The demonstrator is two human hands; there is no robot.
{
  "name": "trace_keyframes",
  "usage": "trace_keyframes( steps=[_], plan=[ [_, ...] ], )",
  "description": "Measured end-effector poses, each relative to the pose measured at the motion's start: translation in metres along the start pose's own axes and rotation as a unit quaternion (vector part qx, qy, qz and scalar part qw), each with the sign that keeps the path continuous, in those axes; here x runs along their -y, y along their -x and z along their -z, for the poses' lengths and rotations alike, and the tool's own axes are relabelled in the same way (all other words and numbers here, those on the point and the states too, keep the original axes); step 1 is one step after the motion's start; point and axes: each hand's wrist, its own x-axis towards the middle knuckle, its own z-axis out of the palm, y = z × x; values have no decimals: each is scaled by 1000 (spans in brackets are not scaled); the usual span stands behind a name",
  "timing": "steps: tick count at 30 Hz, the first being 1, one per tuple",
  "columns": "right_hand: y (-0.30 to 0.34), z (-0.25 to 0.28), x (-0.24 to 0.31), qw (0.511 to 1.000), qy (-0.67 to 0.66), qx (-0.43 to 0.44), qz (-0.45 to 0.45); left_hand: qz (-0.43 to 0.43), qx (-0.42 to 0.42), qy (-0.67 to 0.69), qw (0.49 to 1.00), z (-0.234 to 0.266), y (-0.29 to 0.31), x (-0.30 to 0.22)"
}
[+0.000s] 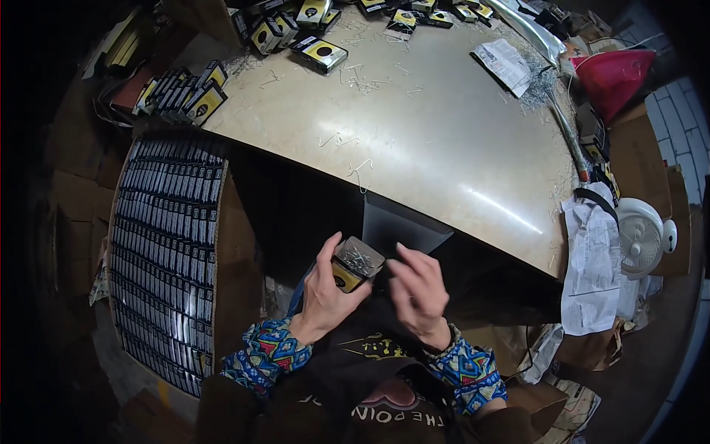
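In front of my body, my left hand (326, 294) is closed around a small black and yellow box (346, 280). The box's top is open and tilted toward the right. Inside it lies a heap of small silvery metal hooks (359, 259). Just right of the box, apart from it, is my right hand (420, 291). Its fingers are loosely bent and spread, slightly blurred, with nothing visible in them. Bent wire hooks (360, 175) lie at the near edge of the table (458, 148), beyond my hands.
On my left stands a large carton (222, 244) packed with rows of dark boxes (166, 259). More black and yellow boxes (319, 53) sit along the table's far and left sides. A pile of metal pieces (540, 87), papers (503, 65) and a white fan (640, 237) are at right.
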Motion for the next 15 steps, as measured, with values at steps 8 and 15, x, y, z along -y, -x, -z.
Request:
trace_keyframes(
  steps=[8, 15],
  plan=[
    [-6, -1, 1, 999, 8, 26, 29, -95, 4, -48, 994, -10, -6, -3],
    [-4, 3, 0, 1000, -28, 14, -1, -56, 30, -13, 998, -8, -16, -11]
  ],
)
